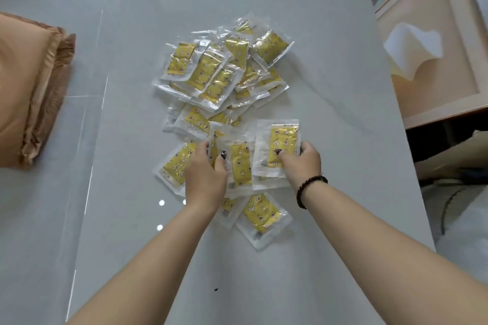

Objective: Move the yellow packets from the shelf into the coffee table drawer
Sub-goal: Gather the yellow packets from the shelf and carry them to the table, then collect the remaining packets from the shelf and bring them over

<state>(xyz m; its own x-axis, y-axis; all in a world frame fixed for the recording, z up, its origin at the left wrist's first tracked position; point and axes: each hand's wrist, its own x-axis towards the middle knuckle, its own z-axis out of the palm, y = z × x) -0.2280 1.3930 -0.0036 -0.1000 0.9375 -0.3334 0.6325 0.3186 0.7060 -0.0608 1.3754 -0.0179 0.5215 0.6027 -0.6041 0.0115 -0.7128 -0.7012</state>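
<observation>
A tan padded cushion (31, 87) sat off to the left and a pale wooden framed panel (433, 42) to the right. Loose heap of clear-wrapped yellow packets (211, 74) was sprawled mid glossy grey tabletop (330, 140). Left hand (206, 174) gripped one packet near the front, right hand (301, 161) pinched another yellow star-print packet (282, 145); hands were close together, not touching.

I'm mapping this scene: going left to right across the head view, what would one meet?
Brown cushion → left hand → right hand, gripping a yellow packet → beaded bracelet → open wooden drawer.
</observation>
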